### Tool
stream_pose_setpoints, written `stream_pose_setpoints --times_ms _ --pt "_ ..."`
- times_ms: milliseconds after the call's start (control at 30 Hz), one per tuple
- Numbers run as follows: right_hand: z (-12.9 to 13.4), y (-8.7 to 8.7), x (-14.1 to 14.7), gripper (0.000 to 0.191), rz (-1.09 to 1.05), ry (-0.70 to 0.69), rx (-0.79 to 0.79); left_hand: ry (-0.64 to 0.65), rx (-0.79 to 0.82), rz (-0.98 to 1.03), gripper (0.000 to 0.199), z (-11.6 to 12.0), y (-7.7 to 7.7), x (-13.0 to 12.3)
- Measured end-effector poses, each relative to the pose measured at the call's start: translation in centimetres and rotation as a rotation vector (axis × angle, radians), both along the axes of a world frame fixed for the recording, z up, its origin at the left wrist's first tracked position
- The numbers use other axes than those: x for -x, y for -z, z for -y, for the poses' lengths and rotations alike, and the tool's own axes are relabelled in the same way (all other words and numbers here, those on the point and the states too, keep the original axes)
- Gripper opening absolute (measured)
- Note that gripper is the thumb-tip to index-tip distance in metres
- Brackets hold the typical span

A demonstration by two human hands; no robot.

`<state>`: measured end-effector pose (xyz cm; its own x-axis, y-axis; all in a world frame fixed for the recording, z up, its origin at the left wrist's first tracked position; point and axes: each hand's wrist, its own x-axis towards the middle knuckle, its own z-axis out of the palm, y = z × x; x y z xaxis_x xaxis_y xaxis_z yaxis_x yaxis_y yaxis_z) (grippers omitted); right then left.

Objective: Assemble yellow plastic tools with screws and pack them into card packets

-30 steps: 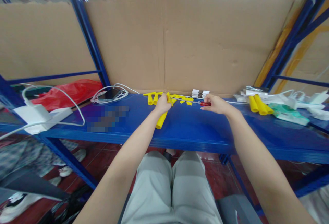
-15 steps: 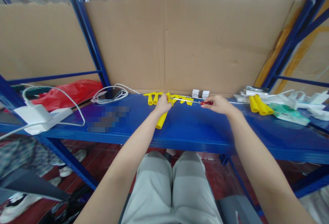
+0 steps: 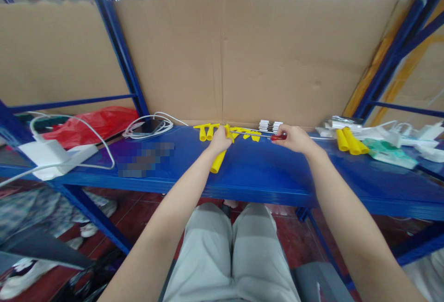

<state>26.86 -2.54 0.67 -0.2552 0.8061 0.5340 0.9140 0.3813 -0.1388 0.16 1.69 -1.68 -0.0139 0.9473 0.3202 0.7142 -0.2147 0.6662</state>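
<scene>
My left hand (image 3: 221, 140) is closed around a yellow plastic part with a tube-like handle (image 3: 218, 162) that slants down toward the shelf's front. In my right hand (image 3: 294, 138) is a screwdriver (image 3: 278, 137) with a red handle, gripped by thumb and fingers. Its thin metal shaft runs left, level, to the head of the yellow part by my left fingers; whether the tip touches a screw is too small to tell. Behind my left hand lie more yellow parts (image 3: 203, 133), and several small yellow pieces (image 3: 255, 136) sit between my hands.
White stacked pieces (image 3: 270, 126) stand against the cardboard panel (image 3: 277, 61). Yellow tubes (image 3: 350, 141) and a green packet (image 3: 390, 153) lie right on the blue shelf (image 3: 263, 172). A coiled white cable (image 3: 166, 126), phone (image 3: 149, 127), red bag (image 3: 97, 126) and white charger (image 3: 52, 158) are left.
The screwdriver's red handle has turned slightly in my right hand, and the fingers have shifted a little on it. My left hand keeps the yellow part in the same place.
</scene>
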Motion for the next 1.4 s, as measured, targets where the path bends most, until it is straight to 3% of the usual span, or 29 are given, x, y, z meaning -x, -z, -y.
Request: stream_pose_setpoints --times_ms 267,667,900,1233,1400 --pt "-0.24 0.15 -0.45 0.021 0.008 -0.091 0.062 -0.003 0.004 0.002 0.030 0.21 -0.13 -0.07" --pt "0.05 -0.06 -0.09 0.019 -0.006 0.031 -0.015 -0.007 0.003 -0.039 0.028 0.53 -0.44 -0.19" --pt "0.14 -0.07 -0.07 0.021 -0.007 -0.027 0.050 -0.009 -0.004 -0.002 0.028 0.79 -0.53 -0.20" --pt "-0.19 0.13 -0.43 0.014 -0.007 -0.022 -0.050 -0.006 -0.006 0.017 0.030 0.52 -0.26 -0.25" --pt "-0.06 0.07 -0.38 0.019 -0.021 -0.078 0.001 -0.041 -0.036 -0.030 0.030 0.59 -0.29 -0.11"
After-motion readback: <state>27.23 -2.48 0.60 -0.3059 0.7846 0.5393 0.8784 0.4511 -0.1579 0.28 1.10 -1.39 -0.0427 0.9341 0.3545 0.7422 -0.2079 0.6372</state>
